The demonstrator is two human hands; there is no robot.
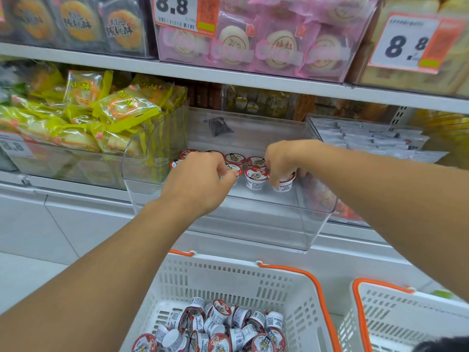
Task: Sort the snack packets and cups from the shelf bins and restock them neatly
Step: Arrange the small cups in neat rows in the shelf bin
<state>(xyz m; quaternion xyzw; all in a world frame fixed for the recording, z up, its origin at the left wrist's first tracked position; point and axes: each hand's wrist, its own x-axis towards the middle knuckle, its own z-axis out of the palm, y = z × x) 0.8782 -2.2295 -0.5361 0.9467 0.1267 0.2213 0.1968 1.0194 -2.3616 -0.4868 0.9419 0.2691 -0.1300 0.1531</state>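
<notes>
**Cups going into the clear bin**

The right hand (281, 162) pinches a small cup (284, 182) by its rim; the left hand (200, 179) curls its fingers around another cup (234, 171). Both reach inside the clear bin (253, 224), beside upright cups. Below, the white basket (228, 275) holds loose cups (218, 326).

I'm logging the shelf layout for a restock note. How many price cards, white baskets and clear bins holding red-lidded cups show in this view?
Price cards reading 8.8: 3 (top middle, top right, left, partly hidden)
White baskets with orange handles: 2 (one with cups, one at the right edge)
Clear bins with upright cups: 1
Total: 6
</notes>
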